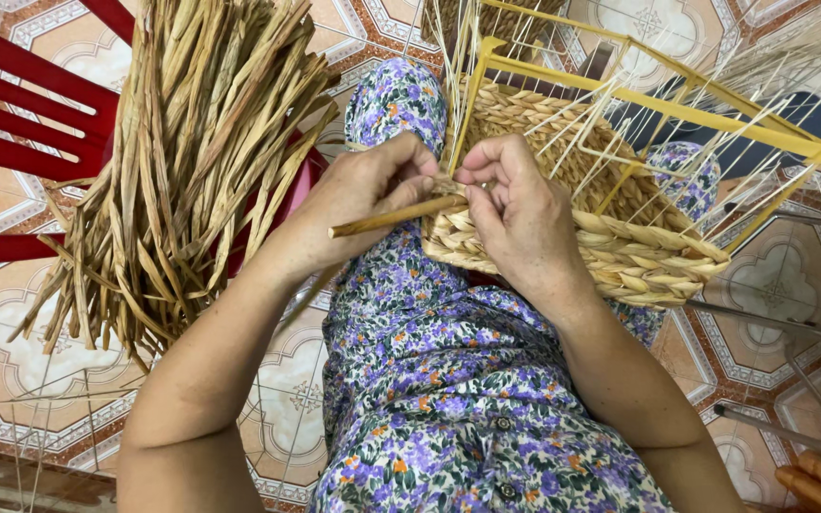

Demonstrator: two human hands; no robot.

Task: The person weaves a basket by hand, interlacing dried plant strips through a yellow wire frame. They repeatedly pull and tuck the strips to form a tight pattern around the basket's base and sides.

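Head view: on a floral lap, a half-woven basket (572, 228) (yellow frame bare above) rests. Left hand (358, 204) pinches a reed strand (396, 217); right hand (515, 204) presses the braided wall; dried reeds (192, 142) wait unused

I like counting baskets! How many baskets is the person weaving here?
1. The half-woven basket on its yellow frame rests on the person's lap, under the left hand and right hand. Others may lie out of view.
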